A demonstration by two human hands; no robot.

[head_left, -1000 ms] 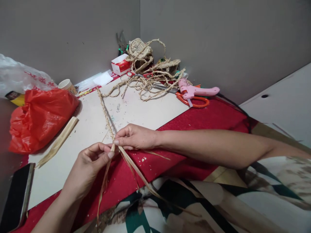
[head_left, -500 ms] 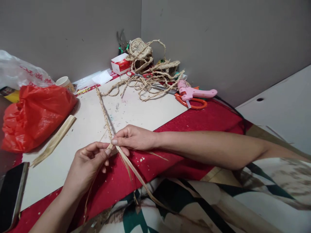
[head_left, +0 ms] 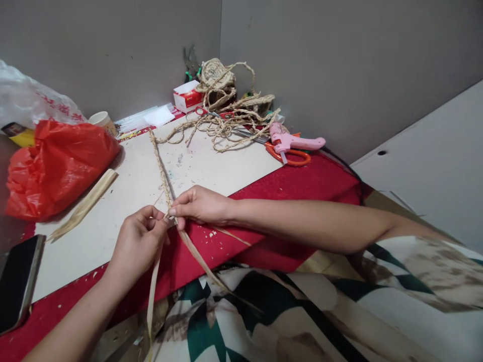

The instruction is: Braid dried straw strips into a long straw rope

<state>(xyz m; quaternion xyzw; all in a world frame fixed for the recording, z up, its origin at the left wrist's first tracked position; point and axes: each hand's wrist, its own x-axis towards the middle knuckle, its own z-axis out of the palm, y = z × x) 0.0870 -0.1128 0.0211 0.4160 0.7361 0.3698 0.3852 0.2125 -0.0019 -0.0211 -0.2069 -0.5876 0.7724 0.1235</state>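
Note:
A thin straw braid (head_left: 163,173) runs from the white board (head_left: 132,176) toward me, its near end between my hands. My left hand (head_left: 145,234) pinches a straw strand beside that end, and a pale strand (head_left: 152,296) hangs below it. My right hand (head_left: 198,203) is closed on the braid's end with thumb and forefinger. From under it, loose strands (head_left: 198,255) trail down over the red cloth (head_left: 294,186) to the patterned clothing on my lap. The fingertips of both hands nearly touch.
Coiled braid (head_left: 217,75) piles at the back, by orange-handled scissors (head_left: 298,160) and a pink glue gun (head_left: 302,143). Left lie a red bag (head_left: 62,166), flat straw (head_left: 86,203) and a phone (head_left: 20,281). A paper cup (head_left: 101,121) and red-white box (head_left: 186,98) stand behind.
The left hand's strand now hangs down below that hand. Both hands remain at the braid's near end, and the whole view has shifted slightly.

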